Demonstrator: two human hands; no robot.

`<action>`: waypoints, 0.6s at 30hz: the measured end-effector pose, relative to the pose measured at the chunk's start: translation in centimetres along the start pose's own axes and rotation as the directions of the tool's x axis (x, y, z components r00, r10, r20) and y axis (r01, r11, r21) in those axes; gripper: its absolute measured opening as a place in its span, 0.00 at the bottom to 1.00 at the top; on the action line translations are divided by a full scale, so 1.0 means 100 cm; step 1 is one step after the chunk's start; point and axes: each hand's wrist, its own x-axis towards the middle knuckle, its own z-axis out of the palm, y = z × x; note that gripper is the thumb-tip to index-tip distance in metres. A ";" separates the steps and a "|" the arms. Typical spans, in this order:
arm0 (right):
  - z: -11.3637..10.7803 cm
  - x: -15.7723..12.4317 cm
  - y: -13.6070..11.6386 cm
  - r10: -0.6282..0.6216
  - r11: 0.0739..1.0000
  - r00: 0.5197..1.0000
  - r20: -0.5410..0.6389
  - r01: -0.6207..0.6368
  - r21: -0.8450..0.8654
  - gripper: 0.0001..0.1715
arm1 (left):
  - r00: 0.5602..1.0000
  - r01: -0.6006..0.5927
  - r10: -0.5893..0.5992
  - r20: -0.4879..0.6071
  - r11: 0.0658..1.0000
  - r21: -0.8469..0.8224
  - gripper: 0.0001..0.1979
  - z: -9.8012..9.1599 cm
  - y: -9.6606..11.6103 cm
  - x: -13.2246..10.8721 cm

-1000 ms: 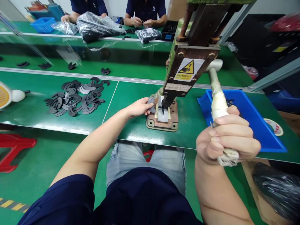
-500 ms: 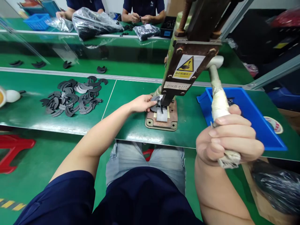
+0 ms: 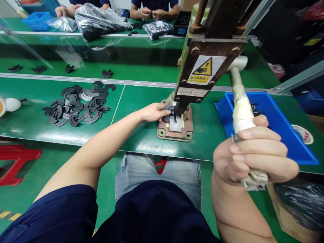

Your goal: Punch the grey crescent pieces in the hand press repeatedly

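Observation:
My left hand [image 3: 155,112] pinches a dark grey curved plastic part [image 3: 166,115] by its left side, at the foot of a hand press [image 3: 197,74]. The part sits on the press base [image 3: 174,134], beside a small metal plate [image 3: 175,125], right under the lowered ram [image 3: 181,107]. My right hand [image 3: 258,152] is wrapped round the taped lever handle [image 3: 242,109] of the press, to the right of the column. The part's right end is partly hidden by the ram.
A heap of dark curved parts [image 3: 76,104] lies on the green bench to the left. A blue bin [image 3: 286,135] with black pieces stands at the right. Behind a ledge, two people work near plastic bags [image 3: 98,22]. A red stool [image 3: 17,162] stands lower left.
My right hand and the lever have come slightly down and to the right, nearer the camera. My left hand keeps its hold on the curved part at the press.

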 end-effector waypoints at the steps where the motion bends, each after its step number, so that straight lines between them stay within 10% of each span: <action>1: 0.001 0.000 0.002 -0.018 1.000 1.000 -0.020 0.018 0.009 0.37 | 1.000 0.025 -0.025 -0.001 1.000 -0.007 0.13 0.000 0.001 0.001; 13: 0.009 0.013 0.012 -0.127 0.986 0.988 -0.090 0.136 0.092 0.30 | 0.945 0.327 -0.325 0.037 0.929 -0.172 0.14 0.004 0.014 0.005; 18: 0.013 0.088 0.020 0.235 0.947 0.971 0.043 -0.239 0.214 0.24 | 0.954 0.276 -0.294 -0.053 0.935 -0.224 0.13 0.017 0.010 -0.002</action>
